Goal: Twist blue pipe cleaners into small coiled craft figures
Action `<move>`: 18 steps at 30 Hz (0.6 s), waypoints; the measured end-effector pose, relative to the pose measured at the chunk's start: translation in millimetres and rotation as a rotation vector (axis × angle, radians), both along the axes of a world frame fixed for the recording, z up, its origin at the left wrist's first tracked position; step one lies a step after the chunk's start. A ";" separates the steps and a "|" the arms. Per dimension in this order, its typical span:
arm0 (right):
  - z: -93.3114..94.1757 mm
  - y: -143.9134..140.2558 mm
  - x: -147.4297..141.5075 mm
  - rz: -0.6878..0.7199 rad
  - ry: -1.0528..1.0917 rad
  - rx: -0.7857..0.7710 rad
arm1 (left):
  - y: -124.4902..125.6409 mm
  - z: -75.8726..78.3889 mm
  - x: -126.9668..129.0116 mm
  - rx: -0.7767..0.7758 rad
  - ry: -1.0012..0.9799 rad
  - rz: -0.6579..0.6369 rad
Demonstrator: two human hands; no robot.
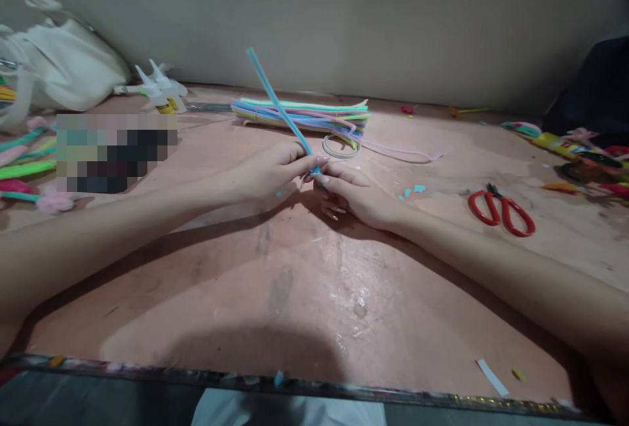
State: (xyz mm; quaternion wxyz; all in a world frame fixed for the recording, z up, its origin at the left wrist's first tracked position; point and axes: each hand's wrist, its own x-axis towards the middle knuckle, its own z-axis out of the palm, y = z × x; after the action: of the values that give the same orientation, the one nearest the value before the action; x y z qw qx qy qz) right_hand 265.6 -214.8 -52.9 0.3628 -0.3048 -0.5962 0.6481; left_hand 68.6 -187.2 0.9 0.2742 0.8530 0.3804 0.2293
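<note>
A light blue pipe cleaner (279,103) slants up and to the left from between my two hands, its far end free in the air. My left hand (287,167) pinches it near the lower end. Thumb and fingers of my right hand (346,190) press together on the same end, where a small blue bunched part shows. The fingers partly hide that part. Behind my hands lies a bundle of pastel pipe cleaners (299,115), with a pale ring (341,155) in front of it.
Red-handled scissors (501,211) lie at the right, near blue scraps (413,191). Glue bottles (162,95) and a white bag (69,62) stand at the back left. Fuzzy coloured pieces (24,170) lie at the left; more craft bits (560,144) are at the right.
</note>
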 end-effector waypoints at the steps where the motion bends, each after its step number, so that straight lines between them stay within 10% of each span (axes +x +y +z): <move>1: 1.5 -1.0 0.1 -0.031 -0.078 0.046 | -0.6 -1.6 1.0 0.018 0.010 0.008; 18: 18.5 4.4 4.3 -0.119 -0.918 0.820 | -8.0 -4.7 0.8 0.283 0.299 0.051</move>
State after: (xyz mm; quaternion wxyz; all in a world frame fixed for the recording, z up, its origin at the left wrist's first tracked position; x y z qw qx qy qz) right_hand 270.0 -210.4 -34.4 0.1925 -0.4209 -0.8741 0.1476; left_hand 69.3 -195.1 -3.8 0.0862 0.8976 0.4024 0.1579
